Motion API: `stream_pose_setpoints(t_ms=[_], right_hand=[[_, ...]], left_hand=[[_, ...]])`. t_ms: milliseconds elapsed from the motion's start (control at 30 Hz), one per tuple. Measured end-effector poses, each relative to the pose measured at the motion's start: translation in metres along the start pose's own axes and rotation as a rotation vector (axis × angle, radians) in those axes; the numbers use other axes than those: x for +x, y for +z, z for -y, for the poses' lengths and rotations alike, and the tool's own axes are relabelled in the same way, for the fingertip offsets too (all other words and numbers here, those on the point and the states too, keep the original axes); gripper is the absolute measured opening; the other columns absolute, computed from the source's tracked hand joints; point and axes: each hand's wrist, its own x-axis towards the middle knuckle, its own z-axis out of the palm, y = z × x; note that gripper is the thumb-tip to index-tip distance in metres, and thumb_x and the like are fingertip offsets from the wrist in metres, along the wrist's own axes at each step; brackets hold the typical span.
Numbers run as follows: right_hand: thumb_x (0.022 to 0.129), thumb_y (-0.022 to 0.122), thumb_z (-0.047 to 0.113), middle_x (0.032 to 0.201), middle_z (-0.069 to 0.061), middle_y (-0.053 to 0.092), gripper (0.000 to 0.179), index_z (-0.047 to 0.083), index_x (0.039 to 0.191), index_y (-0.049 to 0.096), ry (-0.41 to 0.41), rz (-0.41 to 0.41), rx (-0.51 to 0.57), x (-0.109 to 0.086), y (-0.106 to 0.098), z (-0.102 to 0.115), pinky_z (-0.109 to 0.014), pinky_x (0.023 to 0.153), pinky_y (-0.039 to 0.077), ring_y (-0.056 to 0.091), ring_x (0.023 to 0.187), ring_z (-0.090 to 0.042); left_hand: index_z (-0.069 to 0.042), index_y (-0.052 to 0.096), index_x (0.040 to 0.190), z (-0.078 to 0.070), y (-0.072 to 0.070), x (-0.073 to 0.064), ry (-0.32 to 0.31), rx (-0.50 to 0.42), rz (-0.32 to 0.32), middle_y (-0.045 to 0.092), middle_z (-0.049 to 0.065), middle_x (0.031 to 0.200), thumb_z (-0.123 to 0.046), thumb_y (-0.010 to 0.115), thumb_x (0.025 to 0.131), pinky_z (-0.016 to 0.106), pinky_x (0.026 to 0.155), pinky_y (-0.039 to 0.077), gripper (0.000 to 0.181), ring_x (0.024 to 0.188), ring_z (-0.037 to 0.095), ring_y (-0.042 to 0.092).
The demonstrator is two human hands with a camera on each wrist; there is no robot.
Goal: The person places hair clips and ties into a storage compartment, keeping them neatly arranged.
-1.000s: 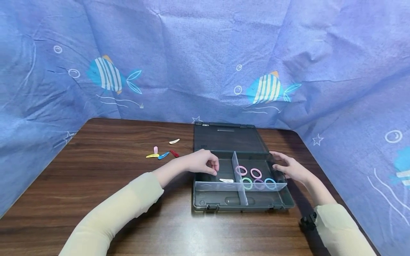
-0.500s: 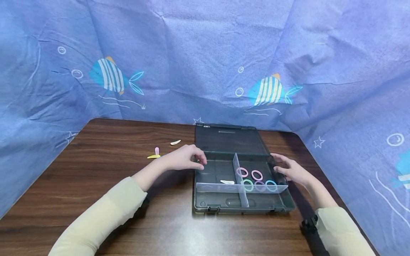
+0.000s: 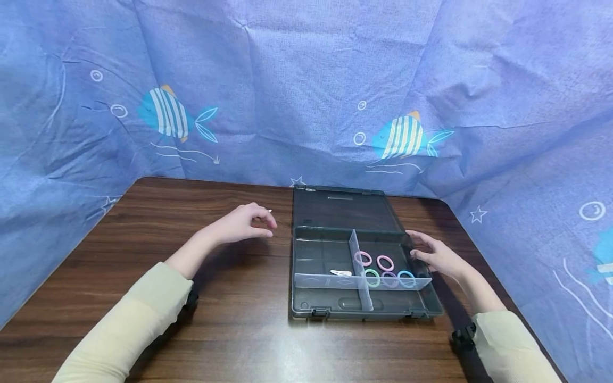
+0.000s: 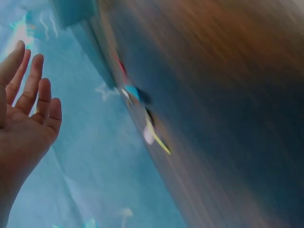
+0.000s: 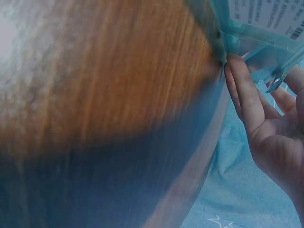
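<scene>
My left hand (image 3: 241, 223), fingers loosely bent and holding nothing, hovers over the table left of the box. It covers the loose snap hair clips in the head view, apart from a bit of the white clip (image 3: 270, 210). The left wrist view shows a yellow clip (image 4: 159, 139), pink clip (image 4: 148, 135), blue clip (image 4: 132, 91) and red clip (image 4: 120, 66), blurred. At the right wall of the open grey plastic storage box (image 3: 306, 314), my right hand (image 3: 440, 258) grips the edge, thumb over the rim. A white hair clip (image 3: 341, 273) lies inside the box's left compartment.
Several hair ties, among them a pink hair tie (image 3: 385, 263) and a blue hair tie (image 3: 406, 279), lie in the box's right compartment. Clear dividers (image 3: 330, 281) split the box. Its lid (image 3: 342, 210) lies back towards the blue fish-print cloth (image 3: 297, 106).
My left hand has moved left, out from over the box to above the loose clips, covering them in the head view. My right hand has stayed at the box's right edge.
</scene>
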Motion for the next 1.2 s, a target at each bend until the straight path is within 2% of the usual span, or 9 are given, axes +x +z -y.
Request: stream_pose_setpoints(t_ms=[133,300,433,667,900,1200], right_hand=[[0.097,0.053,0.023,0.141,-0.029,0.029,0.063,0.011,0.149,0.022,-0.004,-0.004,-0.003,0.000,0.000,-0.001,-0.044,0.072,0.052,0.048,0.118,-0.043],[0.097,0.053,0.023,0.141,-0.028,0.031,0.062,0.011,0.149,0.022,0.006,-0.009,-0.009,0.000,-0.001,-0.002,-0.043,0.073,0.052,0.051,0.116,-0.038],[0.097,0.053,0.024,0.141,-0.028,0.030,0.062,0.011,0.149,0.022,0.007,-0.005,-0.006,0.001,-0.001,-0.002,-0.044,0.074,0.052,0.049,0.117,-0.040],[0.097,0.053,0.024,0.141,-0.027,0.030,0.061,0.012,0.149,0.023,0.021,-0.007,-0.012,0.002,0.000,-0.002,-0.045,0.075,0.052,0.047,0.119,-0.042],[0.097,0.053,0.024,0.142,-0.029,0.029,0.062,0.011,0.149,0.022,0.008,0.000,-0.005,0.001,0.000,0.000,-0.045,0.074,0.052,0.047,0.119,-0.043],[0.097,0.053,0.024,0.142,-0.028,0.029,0.061,0.013,0.150,0.022,0.020,-0.003,-0.015,0.001,0.000,-0.001,-0.045,0.074,0.052,0.046,0.120,-0.043]], left_hand=[[-0.017,0.070,0.095,0.013,-0.008,-0.008,-0.028,0.021,-0.029,0.068,-0.005,0.100,-0.025,0.075,0.080,0.041,0.084,0.041,0.018,0.102,0.021,0.052],[-0.016,0.070,0.097,0.029,-0.014,-0.016,-0.082,0.021,-0.037,0.067,-0.005,0.096,-0.019,0.075,0.081,0.035,0.074,0.041,0.018,0.091,0.023,0.049],[-0.016,0.070,0.098,0.041,-0.018,-0.021,-0.111,0.041,-0.031,0.066,-0.004,0.096,-0.019,0.075,0.080,0.035,0.075,0.040,0.019,0.091,0.025,0.049],[-0.010,0.070,0.096,0.059,-0.022,-0.027,-0.085,0.079,0.011,0.068,-0.001,0.089,-0.016,0.075,0.080,0.044,0.082,0.045,0.018,0.086,0.021,0.058],[-0.009,0.070,0.092,0.075,-0.023,-0.031,-0.084,0.098,0.068,0.069,-0.004,0.081,-0.014,0.077,0.077,0.037,0.074,0.048,0.017,0.077,0.009,0.062],[-0.013,0.070,0.083,0.085,-0.022,-0.035,-0.093,0.138,0.090,0.064,-0.010,0.073,-0.014,0.081,0.072,0.035,0.075,0.046,0.015,0.074,0.010,0.059]])
